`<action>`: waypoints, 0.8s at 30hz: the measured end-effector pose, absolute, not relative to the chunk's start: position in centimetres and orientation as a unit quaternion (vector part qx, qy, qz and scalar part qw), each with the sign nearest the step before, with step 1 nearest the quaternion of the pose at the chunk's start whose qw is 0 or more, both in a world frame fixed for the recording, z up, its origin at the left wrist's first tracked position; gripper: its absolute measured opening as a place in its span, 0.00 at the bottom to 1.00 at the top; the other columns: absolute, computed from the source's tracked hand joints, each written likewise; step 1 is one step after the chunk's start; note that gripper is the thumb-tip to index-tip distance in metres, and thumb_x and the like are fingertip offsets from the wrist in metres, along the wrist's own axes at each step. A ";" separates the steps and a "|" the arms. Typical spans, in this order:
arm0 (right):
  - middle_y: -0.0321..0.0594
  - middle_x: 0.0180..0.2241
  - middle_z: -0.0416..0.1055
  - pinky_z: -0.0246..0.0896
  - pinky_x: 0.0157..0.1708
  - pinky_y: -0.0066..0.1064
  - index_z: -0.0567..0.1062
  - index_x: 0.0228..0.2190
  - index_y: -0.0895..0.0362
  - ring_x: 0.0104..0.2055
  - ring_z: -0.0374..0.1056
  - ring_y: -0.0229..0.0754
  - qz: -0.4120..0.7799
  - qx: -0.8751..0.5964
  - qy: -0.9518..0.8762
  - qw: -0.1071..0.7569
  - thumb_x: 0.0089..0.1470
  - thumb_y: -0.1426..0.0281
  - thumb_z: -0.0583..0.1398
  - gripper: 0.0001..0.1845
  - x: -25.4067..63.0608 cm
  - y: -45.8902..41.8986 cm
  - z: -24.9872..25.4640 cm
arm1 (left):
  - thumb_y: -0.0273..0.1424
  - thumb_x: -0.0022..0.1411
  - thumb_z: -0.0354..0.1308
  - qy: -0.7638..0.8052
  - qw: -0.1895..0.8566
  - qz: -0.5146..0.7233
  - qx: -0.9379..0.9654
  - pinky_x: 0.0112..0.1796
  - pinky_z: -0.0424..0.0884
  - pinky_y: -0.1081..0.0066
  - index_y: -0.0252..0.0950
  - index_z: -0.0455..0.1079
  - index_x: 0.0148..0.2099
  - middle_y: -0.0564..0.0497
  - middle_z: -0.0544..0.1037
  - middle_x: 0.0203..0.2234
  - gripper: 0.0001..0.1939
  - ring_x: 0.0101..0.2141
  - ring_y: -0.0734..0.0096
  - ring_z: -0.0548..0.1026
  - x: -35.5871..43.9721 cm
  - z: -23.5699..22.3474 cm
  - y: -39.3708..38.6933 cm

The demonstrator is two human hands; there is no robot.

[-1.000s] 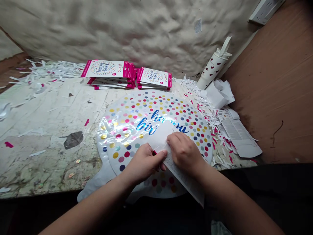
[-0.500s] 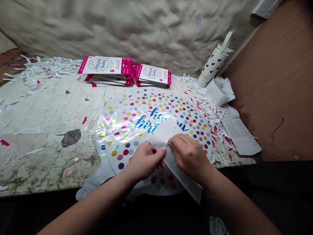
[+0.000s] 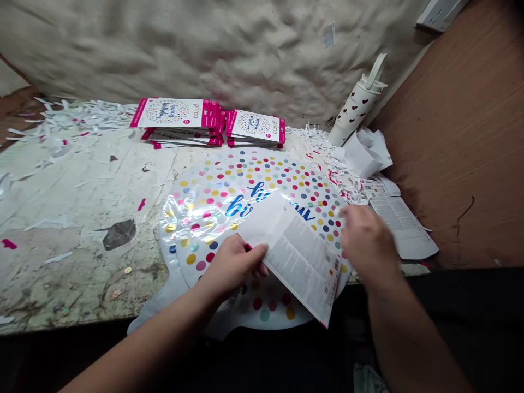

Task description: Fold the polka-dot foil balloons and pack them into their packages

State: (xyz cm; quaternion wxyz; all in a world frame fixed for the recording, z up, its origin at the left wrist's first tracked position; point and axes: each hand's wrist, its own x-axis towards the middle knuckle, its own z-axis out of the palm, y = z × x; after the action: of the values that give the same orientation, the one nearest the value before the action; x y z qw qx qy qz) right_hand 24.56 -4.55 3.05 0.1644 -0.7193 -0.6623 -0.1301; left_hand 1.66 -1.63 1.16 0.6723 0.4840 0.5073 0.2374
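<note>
Pinches a printed packet in the left hand over a dotted balloon, with the right hand just beside, too blurred to tell its grip.

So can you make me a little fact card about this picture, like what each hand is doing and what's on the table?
Left hand: pinching a white printed packet
Right hand: blurred, beside the packet, nothing seen in it
Under the packet: a flat spotted balloon with blue lettering, partly covered
Behind the balloon: two packet stacks, the left one and the right one, with pink edges
Back right: a white bottle with dark hearts
Back left: white paper shreds
</note>
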 end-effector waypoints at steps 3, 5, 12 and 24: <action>0.55 0.49 0.67 0.63 0.44 0.50 0.65 0.51 0.62 0.51 0.63 0.58 -0.095 -0.707 -0.690 0.122 0.54 0.71 0.52 0.23 25.2 -5.8 3.9 | 0.33 0.55 0.55 0.524 0.655 0.281 0.465 0.20 0.63 0.77 0.31 0.68 0.24 0.50 0.73 0.15 0.12 0.17 0.76 0.68 1.6 1.0 -1.8; 0.54 0.58 0.58 0.58 0.52 0.50 0.55 0.58 0.63 0.59 0.54 0.57 -0.037 -0.602 -0.786 0.134 0.53 0.64 0.55 0.34 23.2 -6.5 3.6 | 0.34 0.56 0.55 0.498 0.668 0.298 0.466 0.23 0.67 0.75 0.30 0.70 0.31 0.50 0.74 0.17 0.11 0.19 0.74 0.70 1.9 1.3 -2.2; 0.44 0.42 0.73 0.68 0.43 0.38 0.69 0.48 0.55 0.44 0.70 0.46 -0.037 -0.504 -0.725 0.468 0.53 0.78 0.55 0.20 19.8 -4.8 3.5 | 0.37 0.52 0.64 0.456 0.482 0.495 0.562 0.49 0.67 0.60 0.43 0.51 0.61 0.42 0.59 0.59 0.38 0.55 0.55 0.63 -0.3 3.2 0.0; 0.39 0.37 0.71 0.68 0.40 0.38 0.73 0.34 0.52 0.40 0.69 0.42 0.144 -0.427 -0.673 0.587 0.49 0.76 0.61 0.09 21.2 -3.0 4.2 | 0.22 0.56 0.59 0.218 0.176 0.512 0.812 0.42 0.72 0.66 0.41 0.72 0.44 0.51 0.77 0.37 0.14 0.40 0.67 0.74 -1.9 5.6 0.9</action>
State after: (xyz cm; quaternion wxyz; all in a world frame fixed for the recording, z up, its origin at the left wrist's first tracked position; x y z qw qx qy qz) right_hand 21.21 -2.96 4.21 0.5869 -0.4270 -0.6726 0.1442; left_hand -1.89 0.93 5.62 0.1756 0.8120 0.2184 0.5121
